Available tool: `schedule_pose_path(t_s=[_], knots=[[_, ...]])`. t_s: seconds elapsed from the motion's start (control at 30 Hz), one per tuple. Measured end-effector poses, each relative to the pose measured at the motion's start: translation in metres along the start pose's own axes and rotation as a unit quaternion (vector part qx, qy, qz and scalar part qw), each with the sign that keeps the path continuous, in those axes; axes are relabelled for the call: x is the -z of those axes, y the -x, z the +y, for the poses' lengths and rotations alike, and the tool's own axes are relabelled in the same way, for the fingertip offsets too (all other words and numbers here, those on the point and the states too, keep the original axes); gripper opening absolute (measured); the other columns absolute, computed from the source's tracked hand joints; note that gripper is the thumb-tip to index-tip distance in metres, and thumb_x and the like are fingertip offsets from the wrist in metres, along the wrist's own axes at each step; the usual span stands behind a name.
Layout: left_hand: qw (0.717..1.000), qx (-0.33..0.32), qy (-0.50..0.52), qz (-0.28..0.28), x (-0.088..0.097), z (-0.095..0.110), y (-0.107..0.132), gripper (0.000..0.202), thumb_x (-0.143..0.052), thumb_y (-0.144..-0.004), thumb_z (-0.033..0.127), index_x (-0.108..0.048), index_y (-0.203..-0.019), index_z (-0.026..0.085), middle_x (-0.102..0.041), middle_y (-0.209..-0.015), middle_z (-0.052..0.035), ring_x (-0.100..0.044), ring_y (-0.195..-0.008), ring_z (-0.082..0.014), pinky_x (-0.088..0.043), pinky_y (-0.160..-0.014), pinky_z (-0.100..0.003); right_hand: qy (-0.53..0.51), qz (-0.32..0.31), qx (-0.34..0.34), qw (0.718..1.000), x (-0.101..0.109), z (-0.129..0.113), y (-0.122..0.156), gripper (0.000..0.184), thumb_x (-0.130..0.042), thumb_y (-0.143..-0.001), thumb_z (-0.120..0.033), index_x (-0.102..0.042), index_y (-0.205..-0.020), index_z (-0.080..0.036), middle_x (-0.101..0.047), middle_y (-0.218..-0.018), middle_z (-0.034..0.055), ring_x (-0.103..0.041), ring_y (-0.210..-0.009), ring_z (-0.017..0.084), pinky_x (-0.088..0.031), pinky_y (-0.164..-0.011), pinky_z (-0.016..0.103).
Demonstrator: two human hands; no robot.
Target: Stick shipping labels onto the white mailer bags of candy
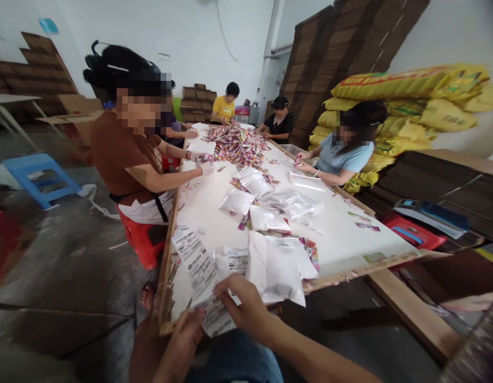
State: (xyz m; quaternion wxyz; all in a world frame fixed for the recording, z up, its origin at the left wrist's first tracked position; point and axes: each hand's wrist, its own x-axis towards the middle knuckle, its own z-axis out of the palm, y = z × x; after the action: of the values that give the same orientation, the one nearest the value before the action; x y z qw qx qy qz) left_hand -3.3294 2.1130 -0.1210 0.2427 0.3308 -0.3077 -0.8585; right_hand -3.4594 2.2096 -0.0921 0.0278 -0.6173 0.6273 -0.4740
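Observation:
A strip of printed barcode labels (pixel 195 263) runs over the table's near left corner and down past its front edge. My left hand (pixel 185 335), slightly blurred, grips the strip's lower left edge with fingers closed. On the strip's other side, my right hand (pixel 246 308) pinches it between thumb and forefinger. Just beyond those fingers lies a white plastic bag (pixel 231 259) bearing a label. Beside it, larger filled white bags (pixel 280 268) lie at the front edge, with small colourful packets (pixel 310 250) partly under them.
More white bags (pixel 266 218) lie mid-table, before a large heap of small packets (pixel 238 143). Co-workers sit around the wooden-edged table (pixel 346 250); one in brown (pixel 122 154) is close on the left. Yellow sacks (pixel 406 117) and a blue stool (pixel 42 178) stand nearby.

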Motion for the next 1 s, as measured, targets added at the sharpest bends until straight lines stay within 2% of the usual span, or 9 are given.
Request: schedule_pose_path(t_s=[0.13,0.27,0.4,0.47,0.5,0.6,0.7,0.87,1.0], knots=[[0.989,0.123,0.083,0.001,-0.011,0.013,0.001,0.046,-0.051,-0.088,0.025,-0.051,-0.130,0.007,-0.071,-0.105,-0.0169,-0.065,-0.103,-0.0298,-0.053,-0.091,-0.044,0.040,-0.042,0.038,0.998,-0.012,-0.005,0.016,0.012,-0.046,-0.090,-0.021,-0.057,-0.094,-0.022,-0.062,-0.082,0.0041,-0.055,-0.081,0.020,-0.046,-0.073,0.034],[0.988,0.087,0.088,0.090,-0.015,0.011,-0.014,0.044,-0.047,-0.089,0.015,-0.047,-0.131,0.002,-0.074,-0.090,-0.0152,-0.071,-0.081,-0.0228,-0.059,-0.074,-0.034,-0.003,-0.028,0.013,1.000,0.019,-0.023,0.010,0.016,-0.043,-0.093,-0.024,-0.055,-0.083,-0.020,-0.055,-0.091,0.0069,-0.051,-0.090,0.019,-0.044,-0.076,0.033],[0.975,-0.036,0.113,0.190,0.008,0.009,-0.036,0.047,-0.044,-0.087,0.003,-0.046,-0.133,0.015,-0.073,-0.078,-0.0029,-0.069,-0.065,-0.0131,-0.058,-0.061,-0.023,-0.109,0.216,-0.095,0.966,0.089,-0.004,-0.010,0.015,-0.042,-0.094,-0.033,-0.047,-0.086,-0.021,-0.049,-0.079,0.0016,-0.048,-0.073,0.014,-0.040,-0.065,0.026],[0.974,-0.051,0.097,0.199,0.020,0.011,-0.042,0.048,-0.044,-0.088,0.005,-0.046,-0.133,0.019,-0.072,-0.075,-0.0009,-0.068,-0.062,-0.0127,-0.058,-0.060,-0.023,-0.044,0.316,-0.164,0.933,0.111,0.031,-0.012,0.022,-0.049,-0.090,-0.042,-0.044,-0.086,-0.022,-0.045,-0.072,-0.0016,-0.044,-0.064,0.013,-0.037,-0.060,0.025],[0.974,-0.046,0.084,0.205,0.025,0.012,-0.044,0.047,-0.046,-0.088,0.006,-0.046,-0.133,0.019,-0.072,-0.073,-0.0008,-0.068,-0.060,-0.0129,-0.058,-0.059,-0.024,0.017,0.312,-0.194,0.930,0.115,0.052,-0.009,0.027,-0.053,-0.087,-0.046,-0.044,-0.086,-0.021,-0.045,-0.071,-0.0019,-0.044,-0.063,0.014,-0.038,-0.061,0.027],[0.977,-0.018,0.063,0.204,0.029,0.011,-0.041,0.045,-0.050,-0.087,0.009,-0.049,-0.131,0.016,-0.073,-0.077,-0.0040,-0.069,-0.064,-0.0154,-0.059,-0.061,-0.025,0.252,0.202,-0.238,0.916,0.101,0.106,0.008,0.037,-0.055,-0.082,-0.053,-0.052,-0.097,-0.018,-0.058,-0.090,0.0079,-0.053,-0.085,0.024,-0.042,-0.077,0.040],[0.978,-0.002,0.052,0.201,0.027,0.004,-0.033,0.041,-0.054,-0.085,0.010,-0.054,-0.126,0.012,-0.074,-0.089,-0.0094,-0.071,-0.072,-0.0185,-0.060,-0.064,-0.027,0.406,0.114,-0.170,0.891,0.071,0.126,0.030,0.043,-0.043,-0.091,-0.047,-0.049,-0.124,-0.019,-0.048,-0.132,0.0139,-0.041,-0.121,0.030,-0.028,-0.102,0.051],[0.985,-0.014,0.008,0.175,0.024,-0.007,-0.031,0.038,-0.056,-0.084,0.014,-0.057,-0.122,0.015,-0.074,-0.097,-0.0104,-0.070,-0.086,-0.0221,-0.059,-0.076,-0.033,0.443,-0.058,-0.142,0.883,0.059,0.117,0.043,0.094,-0.051,-0.077,-0.070,-0.022,-0.148,-0.016,-0.019,-0.152,0.0174,-0.014,-0.140,0.035,-0.005,-0.111,0.058],[0.983,0.015,-0.101,0.151,0.027,-0.016,-0.043,0.027,-0.056,-0.085,0.024,-0.065,-0.107,0.011,-0.074,-0.095,-0.0143,-0.067,-0.098,-0.0283,-0.055,-0.087,-0.040,0.363,-0.140,-0.211,0.897,0.087,0.127,0.016,0.096,-0.048,-0.075,-0.073,-0.019,-0.149,-0.019,-0.022,-0.152,0.0137,-0.020,-0.139,0.033,-0.013,-0.112,0.055]])
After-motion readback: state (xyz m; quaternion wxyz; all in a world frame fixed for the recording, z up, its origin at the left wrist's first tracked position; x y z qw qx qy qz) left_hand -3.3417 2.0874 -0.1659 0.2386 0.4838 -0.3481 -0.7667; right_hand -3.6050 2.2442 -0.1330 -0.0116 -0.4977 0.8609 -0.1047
